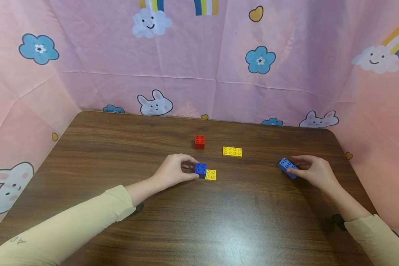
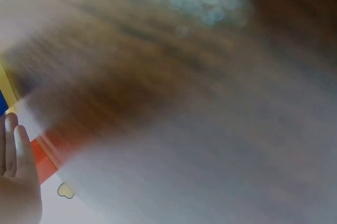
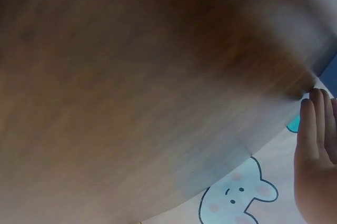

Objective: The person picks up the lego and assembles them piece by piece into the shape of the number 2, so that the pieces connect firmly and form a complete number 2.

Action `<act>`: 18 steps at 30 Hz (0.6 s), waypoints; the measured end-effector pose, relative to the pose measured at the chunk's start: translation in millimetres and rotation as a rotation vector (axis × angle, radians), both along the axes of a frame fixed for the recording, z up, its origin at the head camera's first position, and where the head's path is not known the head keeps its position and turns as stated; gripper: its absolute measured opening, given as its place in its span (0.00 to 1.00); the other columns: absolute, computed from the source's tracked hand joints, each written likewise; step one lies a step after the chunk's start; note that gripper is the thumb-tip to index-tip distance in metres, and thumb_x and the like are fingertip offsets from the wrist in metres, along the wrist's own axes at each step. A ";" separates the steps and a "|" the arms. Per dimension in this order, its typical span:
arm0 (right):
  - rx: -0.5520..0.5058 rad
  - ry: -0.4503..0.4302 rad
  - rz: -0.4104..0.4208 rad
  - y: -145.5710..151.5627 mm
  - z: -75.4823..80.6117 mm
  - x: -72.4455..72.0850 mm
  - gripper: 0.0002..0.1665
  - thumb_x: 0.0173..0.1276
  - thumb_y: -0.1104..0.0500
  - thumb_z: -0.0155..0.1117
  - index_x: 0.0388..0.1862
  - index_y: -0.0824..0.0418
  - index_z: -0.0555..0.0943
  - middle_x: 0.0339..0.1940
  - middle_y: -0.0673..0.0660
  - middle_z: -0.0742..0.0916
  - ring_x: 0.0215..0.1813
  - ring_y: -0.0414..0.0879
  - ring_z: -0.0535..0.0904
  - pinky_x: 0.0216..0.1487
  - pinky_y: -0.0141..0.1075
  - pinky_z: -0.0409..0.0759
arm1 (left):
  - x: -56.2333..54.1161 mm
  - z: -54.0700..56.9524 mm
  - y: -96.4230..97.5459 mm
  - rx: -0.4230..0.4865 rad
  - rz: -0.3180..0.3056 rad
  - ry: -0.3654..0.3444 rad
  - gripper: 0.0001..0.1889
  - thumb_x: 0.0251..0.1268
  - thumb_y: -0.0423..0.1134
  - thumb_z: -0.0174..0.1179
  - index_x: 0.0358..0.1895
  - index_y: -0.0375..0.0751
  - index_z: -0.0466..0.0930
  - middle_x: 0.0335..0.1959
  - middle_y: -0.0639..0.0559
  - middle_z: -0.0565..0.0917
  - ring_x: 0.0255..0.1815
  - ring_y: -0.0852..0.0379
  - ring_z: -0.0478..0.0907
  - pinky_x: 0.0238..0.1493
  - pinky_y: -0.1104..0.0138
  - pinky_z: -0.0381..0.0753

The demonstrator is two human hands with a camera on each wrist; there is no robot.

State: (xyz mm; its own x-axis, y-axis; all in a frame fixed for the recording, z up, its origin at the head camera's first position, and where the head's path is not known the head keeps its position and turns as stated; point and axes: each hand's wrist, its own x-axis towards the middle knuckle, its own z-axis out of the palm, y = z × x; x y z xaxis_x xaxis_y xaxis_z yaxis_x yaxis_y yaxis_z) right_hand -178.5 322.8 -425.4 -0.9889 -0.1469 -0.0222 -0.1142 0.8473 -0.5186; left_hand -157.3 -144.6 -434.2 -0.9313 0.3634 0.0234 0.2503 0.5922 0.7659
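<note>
Near the middle of the table, my left hand (image 1: 174, 170) pinches a dark blue toy brick (image 1: 201, 170) between thumb and fingers. That brick sits over the left part of a yellow brick (image 1: 211, 175), whose right studs show. At the right, my right hand (image 1: 314, 171) grips a lighter blue brick (image 1: 287, 167) by its sides, and the brick lies at a slant. In the left wrist view, the left hand's fingers (image 2: 11, 145) appear at the edge beside a sliver of blue. The right wrist view catches the right hand (image 3: 318, 150) beside a blue corner.
Behind the left hand stands a red brick (image 1: 200, 142). A flat yellow brick (image 1: 232, 151) lies to its right. The brown wooden table (image 1: 219, 221) meets a pink patterned cloth (image 1: 193, 92) along its back and sides.
</note>
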 end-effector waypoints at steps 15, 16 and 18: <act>0.043 0.068 0.043 -1.3 -2.9 0.2 0.30 0.63 0.53 0.83 0.59 0.70 0.86 0.50 0.72 0.92 0.46 0.62 0.92 0.40 0.43 0.91 | -1.5 -0.4 0.6 0.001 0.005 0.010 0.19 0.57 0.35 0.81 0.52 0.38 0.89 0.50 0.44 0.92 0.50 0.50 0.91 0.55 0.57 0.90; 0.044 0.073 0.044 -1.2 -3.0 0.2 0.30 0.63 0.53 0.83 0.59 0.70 0.87 0.50 0.72 0.92 0.45 0.62 0.92 0.41 0.45 0.91 | -1.8 -0.5 0.7 0.001 0.004 0.011 0.19 0.57 0.35 0.81 0.52 0.38 0.89 0.50 0.44 0.92 0.50 0.51 0.91 0.55 0.57 0.90; 0.042 0.080 0.046 -1.7 -2.8 0.2 0.29 0.63 0.54 0.83 0.58 0.70 0.87 0.50 0.72 0.92 0.45 0.62 0.92 0.42 0.48 0.91 | -2.6 -0.2 1.0 0.001 0.004 0.011 0.19 0.57 0.35 0.81 0.52 0.38 0.89 0.50 0.44 0.92 0.50 0.50 0.91 0.55 0.57 0.90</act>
State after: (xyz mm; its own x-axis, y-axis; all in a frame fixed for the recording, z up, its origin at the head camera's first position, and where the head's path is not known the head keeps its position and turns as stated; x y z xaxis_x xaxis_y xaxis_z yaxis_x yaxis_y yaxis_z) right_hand -178.3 321.0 -428.2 -0.9799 -0.1933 0.0495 -0.1936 0.8610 -0.4703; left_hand -159.9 -143.6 -434.4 -0.9325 0.3596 0.0337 0.2560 0.5922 0.7640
